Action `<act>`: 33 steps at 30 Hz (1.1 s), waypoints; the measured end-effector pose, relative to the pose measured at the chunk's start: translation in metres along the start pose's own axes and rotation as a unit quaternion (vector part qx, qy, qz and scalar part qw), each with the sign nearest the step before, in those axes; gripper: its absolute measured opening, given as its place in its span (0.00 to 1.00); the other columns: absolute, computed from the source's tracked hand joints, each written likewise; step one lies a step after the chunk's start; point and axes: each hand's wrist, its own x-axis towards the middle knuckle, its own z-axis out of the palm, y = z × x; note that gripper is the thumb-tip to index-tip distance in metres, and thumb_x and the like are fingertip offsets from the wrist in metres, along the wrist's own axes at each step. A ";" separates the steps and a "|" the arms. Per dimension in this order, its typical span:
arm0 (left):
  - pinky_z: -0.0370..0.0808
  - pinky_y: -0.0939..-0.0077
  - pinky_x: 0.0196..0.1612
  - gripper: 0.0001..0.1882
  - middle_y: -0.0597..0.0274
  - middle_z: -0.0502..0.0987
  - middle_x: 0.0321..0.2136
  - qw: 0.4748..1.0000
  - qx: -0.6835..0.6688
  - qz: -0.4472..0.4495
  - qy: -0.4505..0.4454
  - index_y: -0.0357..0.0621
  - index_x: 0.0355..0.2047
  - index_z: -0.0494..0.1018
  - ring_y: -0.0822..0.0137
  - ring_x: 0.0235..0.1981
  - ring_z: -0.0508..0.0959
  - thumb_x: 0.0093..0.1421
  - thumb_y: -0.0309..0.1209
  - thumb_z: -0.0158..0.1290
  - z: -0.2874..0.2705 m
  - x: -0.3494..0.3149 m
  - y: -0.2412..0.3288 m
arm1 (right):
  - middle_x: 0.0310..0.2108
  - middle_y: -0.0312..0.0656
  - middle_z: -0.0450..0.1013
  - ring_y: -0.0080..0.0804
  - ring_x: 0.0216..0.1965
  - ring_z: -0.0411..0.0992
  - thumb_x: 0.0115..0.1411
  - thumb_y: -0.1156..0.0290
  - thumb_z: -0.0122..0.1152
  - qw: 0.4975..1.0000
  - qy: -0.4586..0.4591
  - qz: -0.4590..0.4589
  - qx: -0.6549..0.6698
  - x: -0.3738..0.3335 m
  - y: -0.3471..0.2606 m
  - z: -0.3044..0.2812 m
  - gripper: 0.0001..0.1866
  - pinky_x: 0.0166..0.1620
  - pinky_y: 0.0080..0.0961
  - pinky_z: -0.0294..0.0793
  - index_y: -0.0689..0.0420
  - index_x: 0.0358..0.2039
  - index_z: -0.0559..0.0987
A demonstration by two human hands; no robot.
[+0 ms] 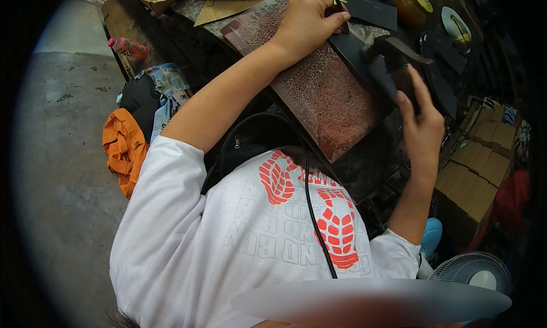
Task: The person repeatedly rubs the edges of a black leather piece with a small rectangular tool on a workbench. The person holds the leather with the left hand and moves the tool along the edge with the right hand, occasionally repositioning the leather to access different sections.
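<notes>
My left hand (307,25) rests over the far part of a worn, speckled reddish-brown board (327,94). Its thumb and fingers are closed on a small dark piece with a yellowish bit at its top; the fingers hide most of it. Beside those fingertips lies a flat black piece (373,13). In my right hand (423,120) is a hammer (399,47), gripped by its dark handle. The metal head is raised beyond the board's right edge, apart from my left hand, with its curved end pointing right.
An amber jar (414,9) and an oval dish (456,29) stand at the far right. Stacked brown boxes (477,163) and a fan (476,274) are to my right. On the left are a pink bottle (128,49) and an orange cloth (122,148).
</notes>
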 end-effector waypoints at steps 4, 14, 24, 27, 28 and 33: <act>0.78 0.71 0.30 0.09 0.54 0.80 0.24 0.986 0.136 0.097 -0.018 0.39 0.36 0.79 0.62 0.25 0.83 0.59 0.31 0.61 -0.001 0.000 0.004 | 0.45 0.46 0.78 0.33 0.34 0.78 0.66 0.56 0.58 0.990 0.050 -0.089 0.097 0.024 -0.046 -0.066 0.22 0.35 0.29 0.76 0.55 0.56 0.75; 0.76 0.62 0.32 0.07 0.51 0.78 0.26 0.932 0.231 0.278 0.016 0.38 0.31 0.74 0.50 0.29 0.80 0.58 0.30 0.59 0.015 -0.002 0.012 | 0.52 0.51 0.76 0.39 0.49 0.79 0.66 0.61 0.61 0.996 0.047 0.011 0.081 0.002 0.006 0.004 0.24 0.46 0.33 0.78 0.51 0.61 0.73; 0.76 0.65 0.31 0.09 0.52 0.78 0.22 0.981 0.134 0.137 -0.016 0.38 0.30 0.77 0.56 0.26 0.80 0.59 0.32 0.60 0.002 0.008 0.003 | 0.37 0.41 0.76 0.18 0.23 0.70 0.68 0.62 0.59 0.945 0.022 0.192 0.265 0.007 -0.009 0.021 0.23 0.25 0.17 0.71 0.63 0.58 0.73; 0.74 0.67 0.30 0.07 0.51 0.78 0.22 0.980 0.137 0.106 -0.097 0.34 0.30 0.75 0.61 0.23 0.79 0.60 0.26 0.56 -0.014 0.016 0.014 | 0.35 0.39 0.76 0.18 0.22 0.69 0.68 0.63 0.59 0.936 -0.020 0.175 0.305 -0.013 -0.019 0.018 0.24 0.25 0.17 0.71 0.63 0.59 0.72; 0.73 0.65 0.30 0.07 0.49 0.78 0.22 0.981 0.126 0.087 -0.123 0.34 0.30 0.75 0.59 0.23 0.79 0.59 0.27 0.57 -0.019 0.019 0.016 | 0.33 0.39 0.76 0.17 0.22 0.69 0.67 0.63 0.60 0.937 -0.052 0.156 0.308 -0.020 -0.020 0.017 0.23 0.25 0.18 0.71 0.61 0.59 0.72; 0.73 0.65 0.30 0.07 0.50 0.77 0.22 0.984 0.126 0.067 -0.106 0.34 0.30 0.75 0.59 0.24 0.80 0.60 0.27 0.56 -0.018 0.015 0.013 | 0.42 0.47 0.80 0.36 0.36 0.82 0.65 0.62 0.62 0.999 0.013 0.007 0.035 -0.026 -0.016 0.015 0.23 0.37 0.29 0.79 0.52 0.59 0.74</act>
